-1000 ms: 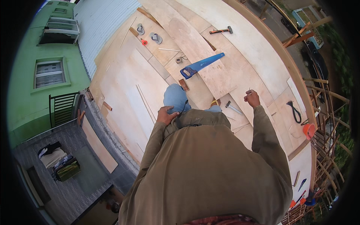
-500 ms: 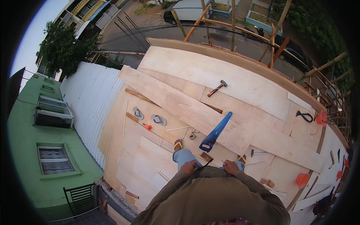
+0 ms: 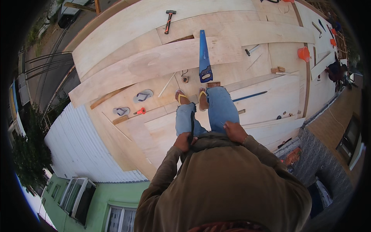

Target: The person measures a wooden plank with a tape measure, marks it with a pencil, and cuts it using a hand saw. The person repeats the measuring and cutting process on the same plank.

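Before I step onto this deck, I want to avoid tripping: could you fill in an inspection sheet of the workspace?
Surface: pale plywood sheets, with a long board laid across and dark gaps beside it.
Job's things: dark strap at the waist; slim item, kind unclear.
Clutter: blue handsaw partly on the long board; black-and-orange hammer, tape measure, grey slipper, orange bucket.
Hands: left hand closed on the strap; right hand holding the slim item.
Cables: dark lines at the picture's left.
Surroundings: white corrugated roof, green building, another person at far right.
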A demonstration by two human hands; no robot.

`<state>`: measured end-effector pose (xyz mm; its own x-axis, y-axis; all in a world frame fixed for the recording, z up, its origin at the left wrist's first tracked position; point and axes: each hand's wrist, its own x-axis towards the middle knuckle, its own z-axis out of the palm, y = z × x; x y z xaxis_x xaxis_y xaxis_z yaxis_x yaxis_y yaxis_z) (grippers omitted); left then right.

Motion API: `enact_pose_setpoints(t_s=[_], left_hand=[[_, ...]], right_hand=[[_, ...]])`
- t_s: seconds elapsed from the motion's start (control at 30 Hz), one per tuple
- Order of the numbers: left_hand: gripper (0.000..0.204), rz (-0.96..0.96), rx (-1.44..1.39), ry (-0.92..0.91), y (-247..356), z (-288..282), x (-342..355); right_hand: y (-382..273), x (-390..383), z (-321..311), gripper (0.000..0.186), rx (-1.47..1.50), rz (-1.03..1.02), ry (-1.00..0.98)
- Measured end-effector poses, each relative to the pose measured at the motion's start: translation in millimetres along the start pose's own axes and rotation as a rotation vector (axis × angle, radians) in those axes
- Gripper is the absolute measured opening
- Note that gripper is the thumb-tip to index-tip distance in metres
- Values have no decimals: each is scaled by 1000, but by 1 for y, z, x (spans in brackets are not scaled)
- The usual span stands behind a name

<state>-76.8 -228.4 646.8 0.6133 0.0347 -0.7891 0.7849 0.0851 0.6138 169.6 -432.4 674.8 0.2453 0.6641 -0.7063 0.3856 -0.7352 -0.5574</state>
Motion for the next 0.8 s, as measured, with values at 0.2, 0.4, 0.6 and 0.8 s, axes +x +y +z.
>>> enact_pose_setpoints(t_s=[0.2,0.4,0.6,0.8], left_hand=[[23,-213,-57,-130,-5,-39,-11],[21,-343,61,-203,-10,-56,0],[27,-586,79,-307,-25,-117,85],[21,-133,555,89,-74,-161,335]], right_hand=[[-3,8,53,23,208,61,-63],[24,48,77,25,456,9,-130],[129,164,61,25,877,327,57],[324,366,115,36,718,474,536]])
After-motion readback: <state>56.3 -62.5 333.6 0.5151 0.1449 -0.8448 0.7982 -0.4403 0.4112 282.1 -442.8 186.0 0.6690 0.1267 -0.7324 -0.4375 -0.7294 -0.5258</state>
